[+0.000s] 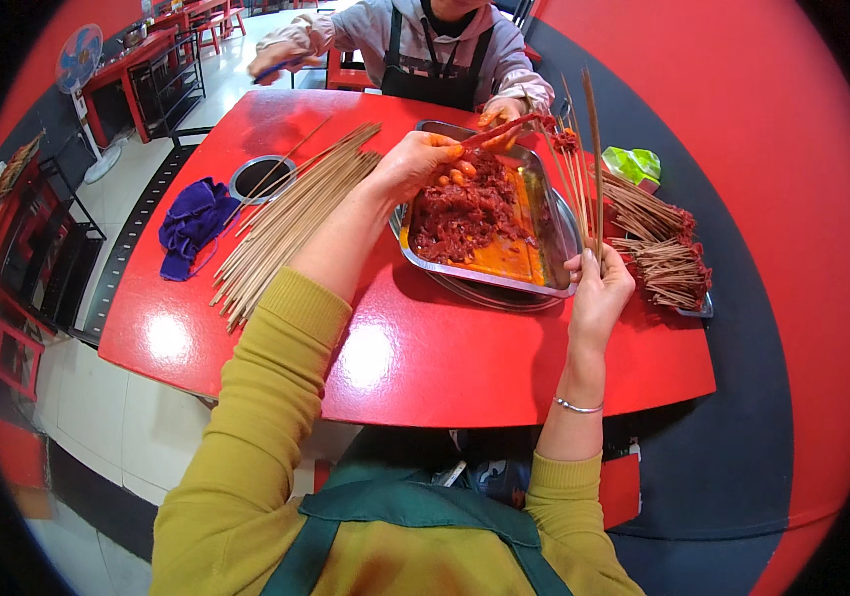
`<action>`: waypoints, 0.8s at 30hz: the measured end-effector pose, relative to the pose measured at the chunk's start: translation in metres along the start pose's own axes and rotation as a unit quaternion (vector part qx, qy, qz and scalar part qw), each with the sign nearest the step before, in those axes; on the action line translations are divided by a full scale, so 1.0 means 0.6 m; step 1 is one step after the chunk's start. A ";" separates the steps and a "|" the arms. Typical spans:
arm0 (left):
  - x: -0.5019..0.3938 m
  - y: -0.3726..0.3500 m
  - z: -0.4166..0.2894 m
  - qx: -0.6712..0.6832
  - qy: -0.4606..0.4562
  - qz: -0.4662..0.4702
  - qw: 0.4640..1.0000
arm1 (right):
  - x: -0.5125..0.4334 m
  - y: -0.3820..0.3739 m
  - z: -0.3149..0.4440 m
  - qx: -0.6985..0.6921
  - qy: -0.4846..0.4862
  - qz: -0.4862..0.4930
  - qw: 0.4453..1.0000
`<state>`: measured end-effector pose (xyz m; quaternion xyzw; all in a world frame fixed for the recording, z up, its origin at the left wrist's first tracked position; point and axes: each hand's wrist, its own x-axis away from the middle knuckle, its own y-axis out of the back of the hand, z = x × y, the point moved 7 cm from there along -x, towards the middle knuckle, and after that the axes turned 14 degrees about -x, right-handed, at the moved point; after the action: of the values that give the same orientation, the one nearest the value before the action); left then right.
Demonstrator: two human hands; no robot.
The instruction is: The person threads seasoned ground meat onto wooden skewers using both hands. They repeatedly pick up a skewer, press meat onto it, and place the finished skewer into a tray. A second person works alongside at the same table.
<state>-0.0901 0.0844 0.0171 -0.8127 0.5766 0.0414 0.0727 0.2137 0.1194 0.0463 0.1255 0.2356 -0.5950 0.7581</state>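
Observation:
My left hand point(419, 165), its fingertips stained orange, pinches one end of a long strip of red marinated meat point(505, 130) above the metal tray. The strip stretches right to the upper part of thin wooden skewers point(578, 195), where a small clump of meat sits. Several of these skewers stand upright in my right hand point(603, 277), gripped near their lower ends beside the tray's right corner. Sliced red meat point(462, 216) in orange oily liquid fills much of the rectangular steel tray point(481, 279). Across the table, a co-worker's orange-stained hand point(503, 112) is close behind the strip.
A large bundle of bare skewers point(298, 227) lies left on the red table point(425, 372), beside a purple cloth point(197, 227) and a round table opening point(264, 177). Meat-tipped skewers point(665, 272) are piled at right near a green plastic bag point(632, 165). The co-worker's other hand point(283, 63) holds something blue.

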 end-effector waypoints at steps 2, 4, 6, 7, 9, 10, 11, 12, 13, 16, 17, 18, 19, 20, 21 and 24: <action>0.002 0.005 -0.001 -0.006 -0.004 -0.013 1.000 | 0.000 0.002 -0.003 -0.001 -0.004 -0.006 1.000; 0.004 0.010 -0.004 -0.045 -0.026 -0.037 0.998 | 0.001 0.000 -0.006 -0.006 -0.011 -0.004 1.000; 0.004 0.013 -0.002 -0.068 -0.035 -0.053 0.996 | 0.003 -0.002 -0.008 -0.008 -0.013 -0.004 1.000; 0.003 0.013 -0.001 -0.072 -0.035 -0.057 0.995 | 0.004 -0.003 -0.008 -0.007 -0.011 -0.004 1.000; 0.002 0.013 0.000 -0.056 -0.046 -0.066 0.995 | 0.006 -0.004 -0.008 -0.011 -0.011 -0.004 1.000; 0.002 0.015 -0.001 -0.036 -0.057 -0.071 0.995 | 0.007 -0.004 -0.007 -0.014 -0.013 -0.005 1.000; 0.003 0.015 0.000 -0.016 -0.058 -0.072 0.996 | 0.008 -0.004 -0.008 -0.018 -0.015 -0.005 1.000; 0.004 0.018 -0.001 -0.026 -0.064 -0.078 0.995 | 0.008 -0.005 -0.006 -0.016 -0.010 -0.003 1.000; 0.005 0.021 0.000 -0.035 -0.060 -0.080 0.994 | 0.009 -0.006 -0.004 -0.014 -0.006 -0.001 1.000; 0.011 0.031 0.000 -0.083 -0.061 -0.098 0.990 | 0.011 -0.008 -0.004 -0.030 -0.008 0.001 1.000; 0.012 0.034 -0.002 -0.087 -0.074 -0.107 0.988 | 0.012 -0.009 -0.005 -0.039 -0.010 0.000 0.999; 0.012 0.035 0.000 -0.089 -0.074 -0.116 0.986 | 0.012 -0.009 -0.005 -0.040 -0.012 0.001 0.999; 0.012 0.035 0.000 -0.077 -0.083 -0.127 0.985 | 0.013 -0.009 -0.005 -0.042 -0.014 0.002 0.999; 0.010 0.034 0.002 -0.052 -0.091 -0.128 0.986 | 0.013 -0.010 -0.006 -0.044 -0.017 0.002 0.999; 0.008 0.035 0.001 -0.068 -0.095 -0.136 0.984 | 0.014 -0.009 -0.006 -0.041 -0.017 0.001 0.999; 0.005 0.035 0.001 -0.078 -0.094 -0.136 0.983 | 0.014 -0.007 -0.007 -0.036 -0.018 0.001 0.999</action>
<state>-0.1088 0.0752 0.0145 -0.8793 0.4464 0.1520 0.0674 0.2102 0.1132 0.0391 0.0876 0.2427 -0.5879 0.7667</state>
